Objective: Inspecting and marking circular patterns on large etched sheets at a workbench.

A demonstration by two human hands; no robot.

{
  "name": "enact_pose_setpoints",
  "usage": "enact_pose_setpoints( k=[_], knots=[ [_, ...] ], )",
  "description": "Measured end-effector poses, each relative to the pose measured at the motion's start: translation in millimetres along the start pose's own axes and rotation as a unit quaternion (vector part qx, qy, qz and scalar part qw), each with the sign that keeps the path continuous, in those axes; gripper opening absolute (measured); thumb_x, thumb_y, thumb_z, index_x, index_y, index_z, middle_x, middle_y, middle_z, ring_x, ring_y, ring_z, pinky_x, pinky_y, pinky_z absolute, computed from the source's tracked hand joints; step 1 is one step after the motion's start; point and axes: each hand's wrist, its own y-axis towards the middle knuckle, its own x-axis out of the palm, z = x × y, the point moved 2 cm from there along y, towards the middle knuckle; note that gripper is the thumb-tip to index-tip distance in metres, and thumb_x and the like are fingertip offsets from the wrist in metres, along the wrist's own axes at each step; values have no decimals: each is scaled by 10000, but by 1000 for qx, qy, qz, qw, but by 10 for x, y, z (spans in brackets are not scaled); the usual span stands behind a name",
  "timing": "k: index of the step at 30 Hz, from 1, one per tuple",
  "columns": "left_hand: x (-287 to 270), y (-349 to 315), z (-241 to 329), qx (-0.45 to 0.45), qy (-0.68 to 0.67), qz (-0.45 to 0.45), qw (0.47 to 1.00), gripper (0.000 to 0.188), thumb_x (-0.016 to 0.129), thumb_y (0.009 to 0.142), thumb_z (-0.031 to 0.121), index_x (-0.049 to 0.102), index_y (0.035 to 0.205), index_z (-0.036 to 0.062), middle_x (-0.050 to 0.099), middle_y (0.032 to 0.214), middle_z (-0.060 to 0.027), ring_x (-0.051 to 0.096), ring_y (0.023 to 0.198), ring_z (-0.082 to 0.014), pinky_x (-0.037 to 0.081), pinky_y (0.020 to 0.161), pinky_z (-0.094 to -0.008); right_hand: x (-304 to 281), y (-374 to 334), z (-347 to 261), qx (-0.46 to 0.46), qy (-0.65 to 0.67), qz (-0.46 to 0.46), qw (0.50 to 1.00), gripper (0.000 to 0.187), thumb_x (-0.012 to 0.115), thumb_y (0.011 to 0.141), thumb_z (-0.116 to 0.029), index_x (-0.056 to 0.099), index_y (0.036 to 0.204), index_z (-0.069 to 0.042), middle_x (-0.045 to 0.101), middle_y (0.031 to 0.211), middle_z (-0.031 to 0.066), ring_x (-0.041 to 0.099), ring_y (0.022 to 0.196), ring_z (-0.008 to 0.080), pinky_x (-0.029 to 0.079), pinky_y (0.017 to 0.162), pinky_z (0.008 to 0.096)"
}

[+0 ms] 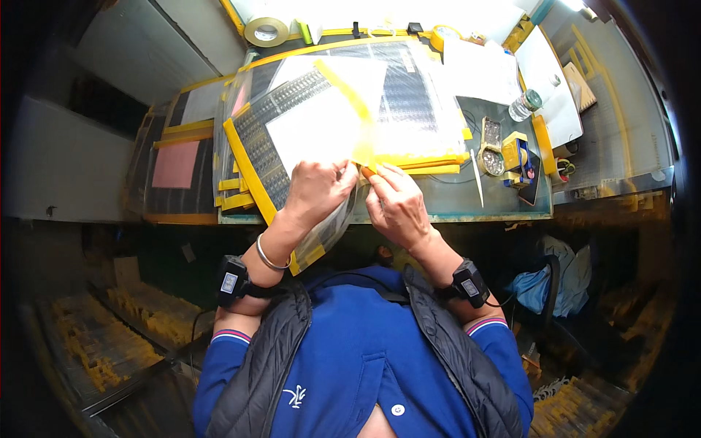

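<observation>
In front of me a clear film sheet with a dark printed pattern lies at a slant on a stack of similar sheets. Yellow tape runs along its edge, and its near end curls up off the stack. My left hand pinches the yellow-taped edge between thumb and fingers. Right beside it, my right hand pinches the same edge, the fingertips almost meeting. What exactly lies between the fingertips is partly hidden. A white paper sheet shows beneath or inside the film.
Right of the stack stand a blue tape dispenser, a round tin, a rectangular tin, a glass jar and a thin white stick. A tape roll sits at the back left. A pink sheet lies on the left stack.
</observation>
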Motion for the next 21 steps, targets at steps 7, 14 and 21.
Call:
enact_pose_setpoints(
  k=[7,14,21],
  knots=[
    [-90,70,-32,-49,15,-33,998,187,646,815,204,701,851,28,594,574,-162,611,465,-178,459,467,-294,4,-11,89,23,69,-6,997,270,575,738,-3,616,991,83,625,1030,232,591,1003,372,458,945,401],
    [71,63,-29,-21,-23,-13,999,232,655,811,276,723,870,62,631,607,-140,639,515,-235,501,520,-341,51,55,9,50,102,5,994,211,574,768,-11,614,955,77,626,1012,239,591,995,381,462,928,413],
    [113,79,-66,-4,-53,-30,998,124,622,759,130,689,789,30,624,611,-148,625,496,-213,492,508,-324,112,14,49,51,47,35,997,169,626,765,-47,631,910,40,644,937,214,617,928,359,487,878,395]
  ],
)
